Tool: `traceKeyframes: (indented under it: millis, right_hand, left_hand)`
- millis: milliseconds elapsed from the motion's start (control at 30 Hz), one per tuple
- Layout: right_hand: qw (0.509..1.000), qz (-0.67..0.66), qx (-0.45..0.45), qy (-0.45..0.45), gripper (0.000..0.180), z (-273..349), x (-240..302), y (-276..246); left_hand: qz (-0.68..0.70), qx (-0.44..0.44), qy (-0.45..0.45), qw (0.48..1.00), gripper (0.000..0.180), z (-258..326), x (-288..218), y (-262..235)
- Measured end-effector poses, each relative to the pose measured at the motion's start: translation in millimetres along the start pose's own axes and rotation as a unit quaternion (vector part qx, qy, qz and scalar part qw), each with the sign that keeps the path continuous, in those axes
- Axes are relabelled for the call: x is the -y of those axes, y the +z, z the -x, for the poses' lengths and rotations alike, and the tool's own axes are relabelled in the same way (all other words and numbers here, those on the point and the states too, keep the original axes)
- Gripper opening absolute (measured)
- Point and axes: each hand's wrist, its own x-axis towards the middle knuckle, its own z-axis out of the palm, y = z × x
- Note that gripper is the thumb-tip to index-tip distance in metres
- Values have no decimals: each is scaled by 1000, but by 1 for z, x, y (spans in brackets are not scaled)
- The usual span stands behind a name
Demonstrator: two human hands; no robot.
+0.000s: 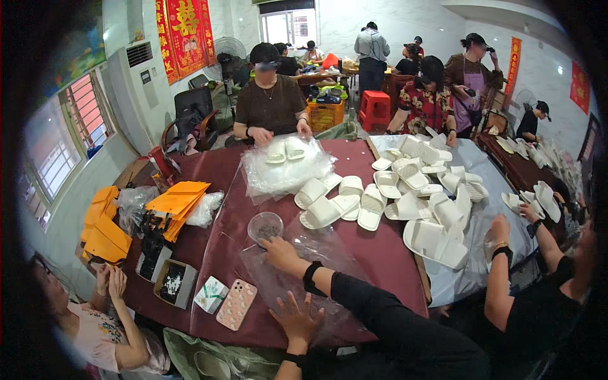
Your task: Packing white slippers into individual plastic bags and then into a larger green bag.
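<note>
My left hand (pixel 297 322) lies with fingers spread on a clear plastic bag (pixel 316 253) laid flat on the dark red table. My right hand (pixel 282 255) reaches across from the right, fingers stretched toward the near rim of a clear round bowl (pixel 265 226) holding small dark bits. Its fingertips are over the bag's edge; whether they touch the bowl I cannot tell. Left of my hands lie a pink patterned phone (pixel 237 305) and a small white-and-green box (pixel 210 295). White slippers (pixel 372 208) are heaped beyond my right forearm.
Across the table (pixel 380 266) a person handles white slippers on a stack of clear bags (pixel 285 168). Orange bags (pixel 180 204) and an open box of small black pieces (pixel 172 282) stand at left. Co-workers sit close on both sides; one reaches toward slippers at right.
</note>
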Motion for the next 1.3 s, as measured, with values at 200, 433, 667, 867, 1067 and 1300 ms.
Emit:
traceKeyframes:
  millis: [200,433,667,867,1067,1300]
  right_hand:
    - [998,41,-23,36,61,-11,13,29]
    - [989,129,55,50,55,15,-2,10]
    - [896,-41,440,-42,49,108,-2,-49]
    - [923,90,366,80,55,191,-23,-108]
    - [967,102,187,140,63,252,-71,-90]
    - [984,-12,112,136,54,257,-88,-103]
  left_hand:
    - [-20,39,-6,999,63,1,5,-5]
    - [-13,83,-11,996,67,-4,-4,-18]
    - [-29,17,8,999,65,3,5,-9]
    - [58,128,10,990,64,-7,-5,-26]
    - [232,109,9,967,60,-16,-10,-15]
    - [109,93,124,982,53,-5,-19,-18]
